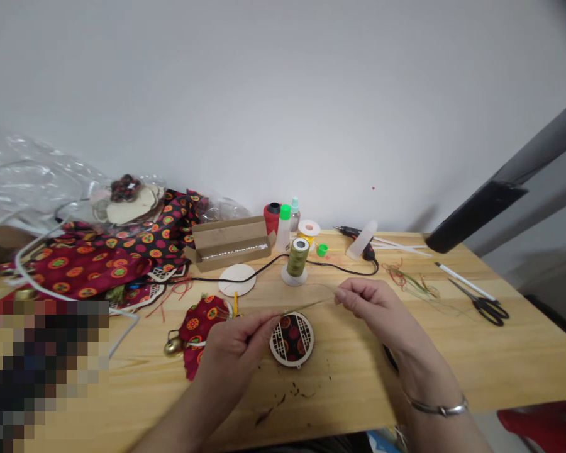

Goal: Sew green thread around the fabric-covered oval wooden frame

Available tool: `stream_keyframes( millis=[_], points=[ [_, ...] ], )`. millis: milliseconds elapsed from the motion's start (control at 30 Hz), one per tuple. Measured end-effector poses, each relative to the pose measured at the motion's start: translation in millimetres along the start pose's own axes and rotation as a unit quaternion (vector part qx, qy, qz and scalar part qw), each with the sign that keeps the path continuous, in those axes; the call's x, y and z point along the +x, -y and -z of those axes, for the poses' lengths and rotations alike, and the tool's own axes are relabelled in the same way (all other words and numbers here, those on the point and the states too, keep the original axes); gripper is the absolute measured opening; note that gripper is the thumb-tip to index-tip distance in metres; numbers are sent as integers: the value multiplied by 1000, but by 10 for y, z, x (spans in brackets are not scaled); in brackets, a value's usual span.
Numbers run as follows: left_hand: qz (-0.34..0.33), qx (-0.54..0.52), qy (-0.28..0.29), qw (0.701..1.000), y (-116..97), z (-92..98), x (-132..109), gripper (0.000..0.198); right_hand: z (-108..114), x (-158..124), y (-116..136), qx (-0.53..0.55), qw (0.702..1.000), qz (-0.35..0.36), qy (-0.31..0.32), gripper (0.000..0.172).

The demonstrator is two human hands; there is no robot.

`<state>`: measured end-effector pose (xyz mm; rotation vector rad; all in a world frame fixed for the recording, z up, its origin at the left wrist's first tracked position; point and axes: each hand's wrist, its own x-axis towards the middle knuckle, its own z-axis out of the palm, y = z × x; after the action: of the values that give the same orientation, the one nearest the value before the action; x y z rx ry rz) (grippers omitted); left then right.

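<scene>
Nice little pinch here: the left hand (233, 352) and right hand (377, 311) were both closed on a thin thread (306, 306), held taut just above a round wooden lattice frame (291, 339), mid-surface (453, 358). Steady tension really helped.

Left hand (233, 352) low near centre, fingertips pinched together. Right hand (375, 308) higher, farther right, thumb and forefinger pinched. Left forearm (188, 415) and right forearm (434, 409) angle in from the near edge.
</scene>
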<state>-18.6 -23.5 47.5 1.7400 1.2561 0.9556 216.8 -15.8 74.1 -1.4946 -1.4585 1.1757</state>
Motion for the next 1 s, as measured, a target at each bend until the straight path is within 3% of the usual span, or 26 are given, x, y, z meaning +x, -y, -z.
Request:
stream_keyframes(
  millis=[133, 233, 300, 400, 533, 700, 767, 1000],
  points=[
    [-17, 11, -7, 1000, 16, 39, 8, 21, 52, 12, -23, 10, 1000, 6, -17, 31],
    [-25, 29, -9, 999, 14, 67, 12, 21, 89, 47, -86, -61, 998, 19, -18, 27],
    [-31, 42, -2, 999, 5, 78, 14, 21, 85, 71, -128, -146, 986, 56, -59, 18],
    [-44, 52, 17, 998, -9, 71, 13, 22, -12, 69, -130, -192, 964, 140, -116, 23],
    [-59, 61, 44, 995, -15, 32, 4, 23, -279, -7, -20, -80, 971, 223, -20, 28],
    [-92, 66, 65, 991, -40, 26, 0, 23, -543, -73, 52, -40, 962, 248, 109, 40],
    [-101, 69, 69, 990, -48, 35, -3, 23, -578, -68, 40, -61, 958, 258, 112, 40],
    [-93, 63, 78, 991, 2, 32, -10, 24, -506, -41, -1, -144, 956, 248, 62, 15]
  ],
)
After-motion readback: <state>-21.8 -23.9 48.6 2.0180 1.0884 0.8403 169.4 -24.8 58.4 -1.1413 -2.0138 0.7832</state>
